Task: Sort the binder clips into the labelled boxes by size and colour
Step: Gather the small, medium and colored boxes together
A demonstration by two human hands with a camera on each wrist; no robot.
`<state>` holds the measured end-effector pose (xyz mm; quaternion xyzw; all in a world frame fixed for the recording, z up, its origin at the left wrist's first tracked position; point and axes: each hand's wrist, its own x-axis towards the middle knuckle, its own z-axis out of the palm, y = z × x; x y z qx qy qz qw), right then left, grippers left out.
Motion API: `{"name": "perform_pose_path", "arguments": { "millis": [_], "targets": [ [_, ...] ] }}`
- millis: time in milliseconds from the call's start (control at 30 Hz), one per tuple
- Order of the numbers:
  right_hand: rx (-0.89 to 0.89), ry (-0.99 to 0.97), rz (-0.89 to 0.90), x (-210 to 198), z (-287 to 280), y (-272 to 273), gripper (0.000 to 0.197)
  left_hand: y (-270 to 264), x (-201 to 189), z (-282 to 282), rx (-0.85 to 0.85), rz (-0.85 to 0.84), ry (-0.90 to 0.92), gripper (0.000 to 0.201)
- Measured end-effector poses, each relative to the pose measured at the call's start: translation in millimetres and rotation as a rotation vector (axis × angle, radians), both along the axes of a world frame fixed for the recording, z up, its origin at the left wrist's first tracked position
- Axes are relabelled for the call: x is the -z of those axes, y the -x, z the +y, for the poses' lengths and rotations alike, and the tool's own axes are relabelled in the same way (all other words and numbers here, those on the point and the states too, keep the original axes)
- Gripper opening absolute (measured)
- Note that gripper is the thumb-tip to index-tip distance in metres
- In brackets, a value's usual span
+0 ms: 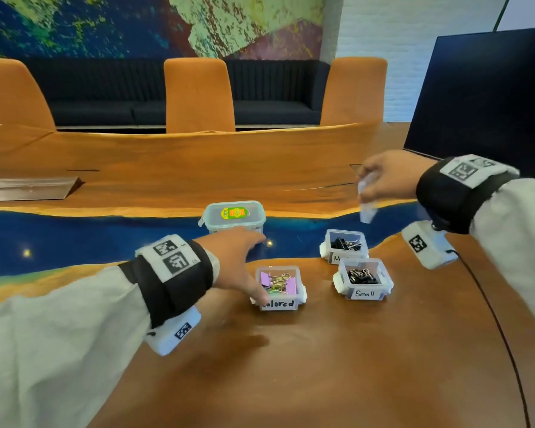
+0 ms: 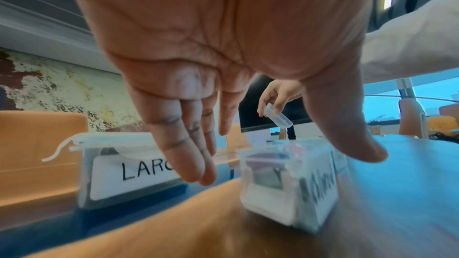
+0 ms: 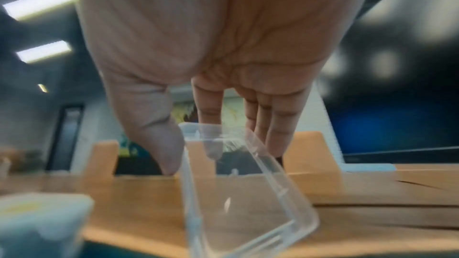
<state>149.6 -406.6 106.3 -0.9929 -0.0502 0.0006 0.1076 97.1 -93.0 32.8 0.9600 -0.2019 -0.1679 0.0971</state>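
Three small open boxes stand on the wooden table. The "Colored" box holds purple and gold clips, and the "Small" box holds black clips. The third box, its label half hidden, also holds black clips. The "Large" box stands lidded behind them. My left hand is spread with straight fingers between the Large and Colored boxes and holds nothing; its thumb is by the Colored box's left corner. My right hand is raised at the right, pinching a clear plastic lid between thumb and fingers.
A dark monitor stands at the far right and a thin black cable runs down the table's right side. Orange chairs line the far edge. A grey panel lies at the left.
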Motion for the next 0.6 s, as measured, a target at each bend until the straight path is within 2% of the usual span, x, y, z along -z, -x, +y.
{"name": "perform_pose_path", "arguments": {
  "millis": [67, 133, 233, 267, 367, 433, 500, 600],
  "targets": [
    [-0.120, -0.156, -0.014, -19, 24, 17, 0.026, -2, -15, 1, -0.024, -0.047, 0.092, 0.116],
    [-0.230, -0.268, -0.021, -29, 46, 32, 0.027, -7, -29, -2, -0.044, -0.098, 0.267, 0.116],
    [-0.318, -0.426, -0.001, -28, 71, 43, 0.034, -13, -46, -10, -0.067, -0.044, 0.612, 0.116],
    [-0.331, -0.471, 0.006, -24, 76, 44, 0.038, -14, -51, -12, -0.071, -0.022, 0.668, 0.112],
    [-0.351, -0.583, 0.037, -10, 78, 40, 0.056, -17, -54, -17, -0.088, 0.001, 0.648, 0.079],
    [-0.336, -0.626, 0.129, -1, 69, 32, 0.072, -20, -50, -15, -0.118, 0.039, 0.661, 0.071],
    [-0.283, -0.480, 0.193, 9, 57, 23, 0.082, -22, -47, -10, -0.105, 0.032, 0.602, 0.055],
    [-0.118, 0.004, 0.204, 31, 36, 7, 0.073, -24, -42, -3, -0.065, -0.105, 0.352, 0.049]
  ]
}}
